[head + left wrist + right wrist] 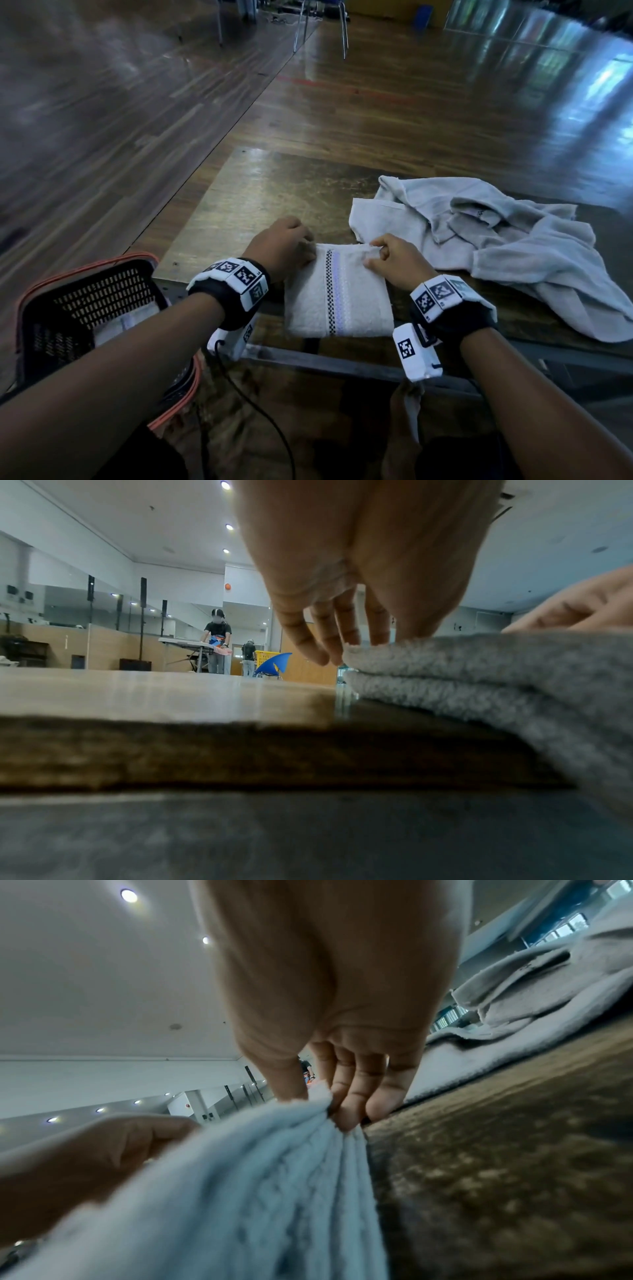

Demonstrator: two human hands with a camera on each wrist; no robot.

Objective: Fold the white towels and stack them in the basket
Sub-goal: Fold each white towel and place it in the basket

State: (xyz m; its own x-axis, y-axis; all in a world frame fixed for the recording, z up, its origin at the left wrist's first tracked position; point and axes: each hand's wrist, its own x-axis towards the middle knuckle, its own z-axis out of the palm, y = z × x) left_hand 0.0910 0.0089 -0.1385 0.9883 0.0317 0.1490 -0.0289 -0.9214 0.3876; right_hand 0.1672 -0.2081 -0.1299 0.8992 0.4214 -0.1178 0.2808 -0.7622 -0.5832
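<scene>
A folded white towel (339, 291) with a checked stripe lies at the near edge of the wooden table (274, 192). My left hand (308, 248) holds its far left corner, thumb on top and fingers over the edge (346, 647). My right hand (375, 255) pinches the far right corner between thumb and fingers (322, 1104), lifting that corner slightly. A crumpled pile of unfolded white towels (496, 240) lies on the table to the right. The black basket (85, 308) with an orange rim stands low at my left, with a folded towel (120, 325) inside it.
The table's metal front rail (342, 366) runs just below my wrists, and a black cable (257, 411) hangs from my left wrist. Chair legs (322, 27) stand far back on the wooden floor. Other people (217, 642) work at a distant table.
</scene>
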